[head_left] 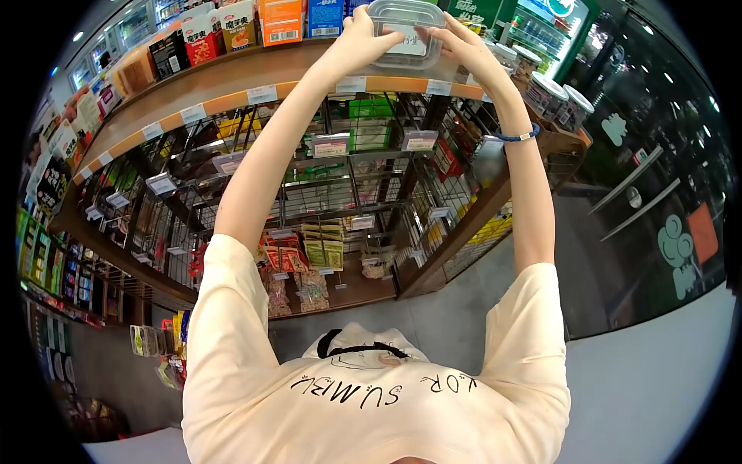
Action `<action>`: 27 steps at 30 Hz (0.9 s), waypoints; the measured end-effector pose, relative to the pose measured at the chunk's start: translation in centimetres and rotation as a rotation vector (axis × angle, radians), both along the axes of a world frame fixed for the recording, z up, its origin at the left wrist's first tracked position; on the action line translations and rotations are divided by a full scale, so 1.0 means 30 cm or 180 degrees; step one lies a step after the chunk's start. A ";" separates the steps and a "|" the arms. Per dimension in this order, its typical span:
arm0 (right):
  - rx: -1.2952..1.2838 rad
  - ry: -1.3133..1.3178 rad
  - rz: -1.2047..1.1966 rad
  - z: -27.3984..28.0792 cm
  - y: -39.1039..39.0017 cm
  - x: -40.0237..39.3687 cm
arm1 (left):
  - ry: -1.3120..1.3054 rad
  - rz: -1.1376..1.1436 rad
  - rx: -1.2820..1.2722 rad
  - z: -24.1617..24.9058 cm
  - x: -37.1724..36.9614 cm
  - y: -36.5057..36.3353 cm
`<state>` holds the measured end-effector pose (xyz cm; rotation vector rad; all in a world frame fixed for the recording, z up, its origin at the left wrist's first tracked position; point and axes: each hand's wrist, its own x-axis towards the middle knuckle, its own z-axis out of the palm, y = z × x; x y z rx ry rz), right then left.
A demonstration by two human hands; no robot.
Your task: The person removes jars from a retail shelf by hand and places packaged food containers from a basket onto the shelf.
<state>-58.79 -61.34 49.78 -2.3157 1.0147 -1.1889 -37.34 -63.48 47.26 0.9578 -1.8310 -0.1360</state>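
Both arms reach forward to a clear plastic container (pixel 403 58) with a white label, at the top of the view over the front of the wooden top shelf. My left hand (pixel 365 40) grips its left side, with the thumb across the front. On the right side my right hand (pixel 462 48) holds the same container, its fingers against the lid and side. A dark blue band circles my right wrist. Orange (pixel 280 22) and blue (pixel 325 17) boxes stand just left of the container.
Below the top shelf (pixel 224 87), wire racks hold hanging snack packets (pixel 323 246) and price tags. Lidded jars (pixel 547 94) stand at the right end. A glass door (pixel 641 178) with handles is at the right. Small packets (pixel 166 348) hang at the lower left.
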 end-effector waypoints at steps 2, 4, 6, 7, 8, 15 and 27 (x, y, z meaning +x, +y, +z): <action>-0.0460 -0.0319 -0.0017 -0.026 -0.042 0.000 | -0.0104 0.0235 -0.0032 -0.007 -0.010 0.005; -0.0269 -0.0241 0.0163 -0.010 -0.002 0.004 | -0.0230 0.0427 -0.0022 -0.012 -0.015 0.017; -0.0510 -0.0250 0.0146 -0.014 -0.001 0.028 | -0.0283 0.0447 -0.0197 -0.020 -0.010 0.032; -0.0509 -0.0263 0.0150 -0.011 -0.003 0.012 | -0.0318 0.0413 -0.0381 -0.019 -0.015 0.036; -0.0456 -0.0061 0.0061 -0.010 -0.002 -0.015 | -0.0388 0.0520 -0.0225 -0.022 -0.009 0.018; -0.1354 0.0922 -0.0420 0.019 0.030 -0.059 | -0.0190 0.0579 -0.0529 -0.020 -0.075 0.124; -0.2931 0.1325 -0.0982 0.049 0.055 -0.098 | -0.0289 0.0145 -0.0611 0.024 -0.129 0.188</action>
